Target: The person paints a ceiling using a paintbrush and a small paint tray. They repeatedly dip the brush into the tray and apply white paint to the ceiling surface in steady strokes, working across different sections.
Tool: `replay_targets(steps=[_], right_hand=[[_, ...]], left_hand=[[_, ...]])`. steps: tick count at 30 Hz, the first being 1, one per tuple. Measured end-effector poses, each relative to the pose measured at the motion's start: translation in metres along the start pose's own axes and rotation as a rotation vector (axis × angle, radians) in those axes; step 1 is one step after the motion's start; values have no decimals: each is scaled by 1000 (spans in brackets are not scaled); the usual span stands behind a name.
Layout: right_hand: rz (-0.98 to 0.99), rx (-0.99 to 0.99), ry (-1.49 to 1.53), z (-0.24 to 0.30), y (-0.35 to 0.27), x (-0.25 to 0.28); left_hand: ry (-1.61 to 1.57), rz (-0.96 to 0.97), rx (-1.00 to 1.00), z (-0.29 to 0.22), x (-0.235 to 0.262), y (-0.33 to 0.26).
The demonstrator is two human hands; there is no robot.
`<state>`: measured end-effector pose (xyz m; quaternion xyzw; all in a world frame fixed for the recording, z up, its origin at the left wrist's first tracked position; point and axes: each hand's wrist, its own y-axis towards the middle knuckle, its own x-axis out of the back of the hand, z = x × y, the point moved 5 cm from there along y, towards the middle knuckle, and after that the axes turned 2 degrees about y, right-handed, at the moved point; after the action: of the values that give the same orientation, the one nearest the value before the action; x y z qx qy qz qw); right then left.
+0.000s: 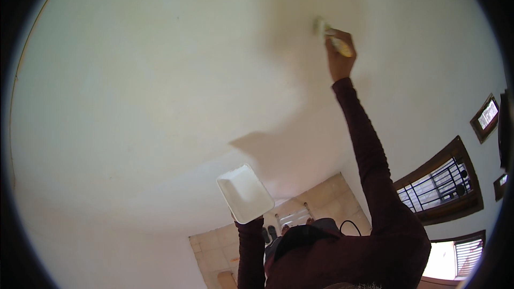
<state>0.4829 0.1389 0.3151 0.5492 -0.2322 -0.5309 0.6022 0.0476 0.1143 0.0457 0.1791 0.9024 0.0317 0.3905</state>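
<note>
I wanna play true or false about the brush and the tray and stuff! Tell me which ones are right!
1. The right hand holds a brush. True.
2. The brush lies inside the tray. False: it is well apart from the tray, up in the right hand.
3. A window on the picture's right has bars. True.
4. The tray is black. False: it is white.
5. The left sleeve is dark red. True.
</note>
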Motion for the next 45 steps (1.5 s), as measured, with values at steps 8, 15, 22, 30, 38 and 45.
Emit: replay_targets(steps=[8,15,22,30,38,45], right_hand=[[204,6,142,128,-45,-76],[266,-169,488,124,-52,-85],[198,-430,421,-5,-14,-11],[77,-556,330,-109,59,72],[-6,-574,173,-191,108,124],[-24,-512,-16,-187,97,124]], left_hand=[[1368,-1,-313,-34,-21,-27],[424,-16,-86,-23,-14,-13],[206,-39,-103,-19,-12,2],[243,-77,-92,-26,-31,5],[267,-82,-65,-34,-40,3],[394,-39,-125,-40,-37,0]])
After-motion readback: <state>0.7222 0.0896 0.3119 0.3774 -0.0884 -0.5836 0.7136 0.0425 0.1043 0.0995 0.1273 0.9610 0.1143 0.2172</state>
